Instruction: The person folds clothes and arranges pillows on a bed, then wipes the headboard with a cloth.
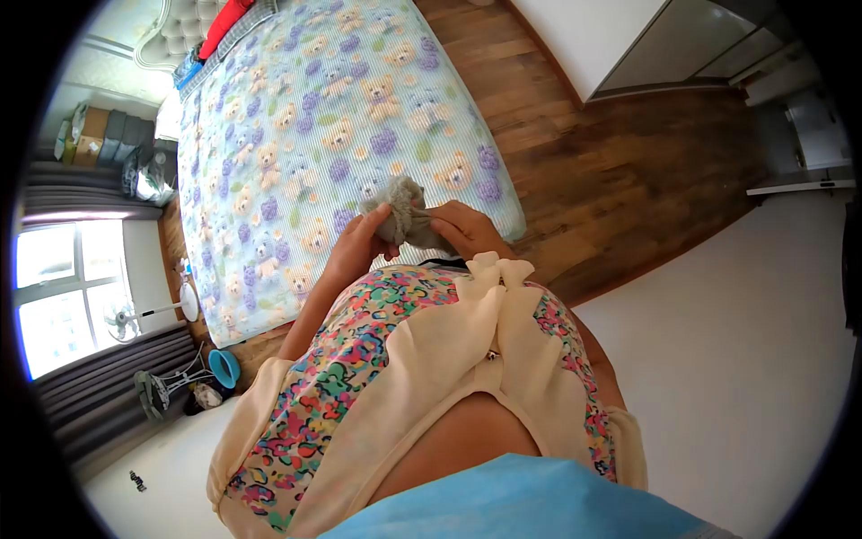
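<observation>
A bunched grey sock (pixel 406 208), fuzzy on its upper left part and smoother on the right, is held in front of my body, over the near edge of the bed. My left hand (pixel 364 239) pinches its left side, with the thumb on top. On the other side, my right hand (pixel 469 228) has its fingers closed on the smoother part. The palms and some fingertips are hidden, and so is the sock's underside.
The bed (pixel 296 135) with a bear-patterned cover lies ahead. A white fan (pixel 184 301), a blue basin (pixel 224 367) and a metal rack (pixel 162 386) stand at the left near the window (pixel 72 287). Wooden floor (pixel 620 171) runs along the right.
</observation>
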A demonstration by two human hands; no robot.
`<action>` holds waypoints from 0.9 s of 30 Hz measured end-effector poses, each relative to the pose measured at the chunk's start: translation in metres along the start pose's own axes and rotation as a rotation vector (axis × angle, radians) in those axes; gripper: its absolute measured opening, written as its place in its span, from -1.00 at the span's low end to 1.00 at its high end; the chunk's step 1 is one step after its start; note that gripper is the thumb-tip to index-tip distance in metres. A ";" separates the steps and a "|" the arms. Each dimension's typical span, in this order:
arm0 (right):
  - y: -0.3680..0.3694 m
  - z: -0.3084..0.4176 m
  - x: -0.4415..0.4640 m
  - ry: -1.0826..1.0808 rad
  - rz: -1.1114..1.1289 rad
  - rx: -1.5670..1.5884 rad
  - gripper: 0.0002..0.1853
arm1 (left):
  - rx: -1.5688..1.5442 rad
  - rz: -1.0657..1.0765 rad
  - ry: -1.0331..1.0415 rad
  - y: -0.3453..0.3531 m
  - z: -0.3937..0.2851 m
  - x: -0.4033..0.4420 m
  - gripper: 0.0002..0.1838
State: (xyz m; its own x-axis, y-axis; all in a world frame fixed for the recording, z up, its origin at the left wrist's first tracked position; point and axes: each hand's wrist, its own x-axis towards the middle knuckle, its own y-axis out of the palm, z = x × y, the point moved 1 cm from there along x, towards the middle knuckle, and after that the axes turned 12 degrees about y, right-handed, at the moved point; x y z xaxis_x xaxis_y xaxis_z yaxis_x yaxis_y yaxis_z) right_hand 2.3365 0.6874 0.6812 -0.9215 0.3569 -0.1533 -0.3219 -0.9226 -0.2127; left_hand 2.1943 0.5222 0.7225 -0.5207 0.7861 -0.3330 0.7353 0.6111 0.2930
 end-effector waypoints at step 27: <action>-0.362 -0.084 0.105 0.438 0.384 0.101 -0.77 | -0.181 -0.250 -0.064 0.261 0.006 0.257 -0.56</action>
State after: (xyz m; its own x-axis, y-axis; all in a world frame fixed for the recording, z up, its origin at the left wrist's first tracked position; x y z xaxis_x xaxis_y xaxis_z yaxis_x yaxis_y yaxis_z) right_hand 2.3743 1.0717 0.6613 -0.8073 0.0023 -0.5902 -0.0223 -0.9994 0.0266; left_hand 2.2549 0.8835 0.7081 -0.6431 0.6058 -0.4685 0.4957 0.7956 0.3482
